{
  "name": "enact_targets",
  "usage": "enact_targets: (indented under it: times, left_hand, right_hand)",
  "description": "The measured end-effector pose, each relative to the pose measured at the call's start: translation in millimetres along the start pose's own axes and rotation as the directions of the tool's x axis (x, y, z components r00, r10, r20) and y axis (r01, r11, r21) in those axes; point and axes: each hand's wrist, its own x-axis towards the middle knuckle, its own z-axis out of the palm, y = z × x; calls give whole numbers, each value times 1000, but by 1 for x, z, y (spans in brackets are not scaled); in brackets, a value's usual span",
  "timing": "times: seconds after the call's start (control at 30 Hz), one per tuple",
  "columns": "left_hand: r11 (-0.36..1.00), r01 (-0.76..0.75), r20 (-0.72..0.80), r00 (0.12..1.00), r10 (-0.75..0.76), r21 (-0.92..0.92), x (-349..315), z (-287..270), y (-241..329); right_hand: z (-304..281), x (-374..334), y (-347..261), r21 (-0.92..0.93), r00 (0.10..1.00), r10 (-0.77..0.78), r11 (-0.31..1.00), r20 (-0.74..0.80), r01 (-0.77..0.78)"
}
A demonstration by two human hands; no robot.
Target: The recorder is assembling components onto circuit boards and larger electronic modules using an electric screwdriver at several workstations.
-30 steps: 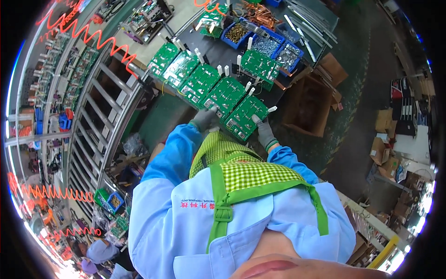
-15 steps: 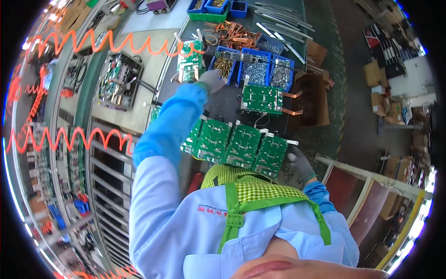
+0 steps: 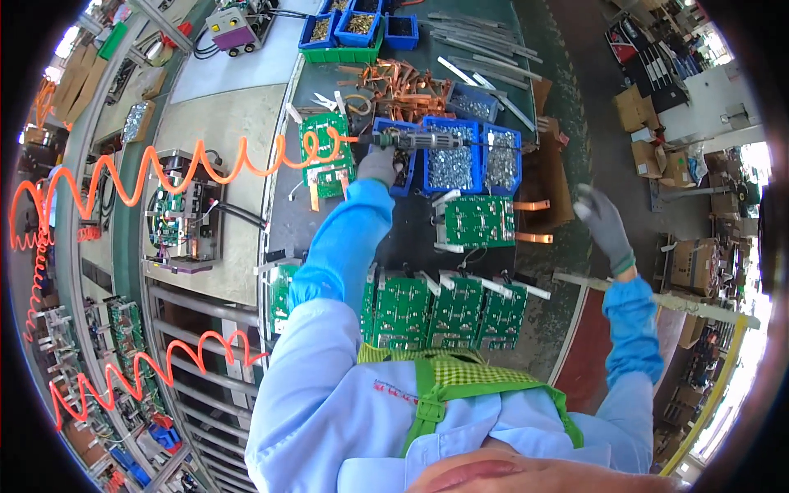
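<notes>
My left hand (image 3: 379, 168), in a grey glove, reaches to the left-hand blue bin (image 3: 403, 185) of small brass-coloured parts. A power screwdriver (image 3: 423, 141) with an orange coiled hose (image 3: 218, 175) lies across my view just above that hand and hides its fingertips. Whether the hand touches the tool or the parts I cannot tell. Out to the right, beyond the bench edge, my gloved right hand (image 3: 606, 230) is raised with its fingers stretched out and nothing in them. Just left of my left hand is a green circuit board (image 3: 322, 177).
Blue bins of silver fasteners (image 3: 450, 160) stand beside the brass parts. Behind them lie copper strips (image 3: 403, 89) and metal bars (image 3: 477, 41). A board with copper tabs (image 3: 478, 222) sits mid-bench; several boards (image 3: 401, 308) line the near edge. A cardboard box (image 3: 552, 177) stands right of the bench.
My view has shifted, so the bench sits lower in it. My right hand has left the near row of boards and swung up and out to the right. My left hand stays by the brass parts.
</notes>
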Motion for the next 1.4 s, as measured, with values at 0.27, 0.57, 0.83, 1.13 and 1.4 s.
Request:
enact_targets:
  times: [0.27,0.57,0.83,1.13,1.4]
  left_hand:
    - [999,-12,-204,979,6,-32,-16,14,10]
    - [986,-25,-183,983,-6,-165,-18,6,8]
    - [982,36,-140,988,-62,-184,-15,-6,11]
    - [950,-67,-291,956,-26,-306,-17,14,21]
    - [963,-127,-374,927,29,-240,-12,7,6]
  right_hand:
    - [119,206,-95,-444,851,-429,726,304,524]
    - [253,336,-119,-780,931,-169,510,323,363]
    - [272,349,-113,-837,904,-339,389,259,386]
    - [151,189,-122,-585,678,-728,506,105,634]
    - [66,-75,-103,-193,744,-569,733,350,652]
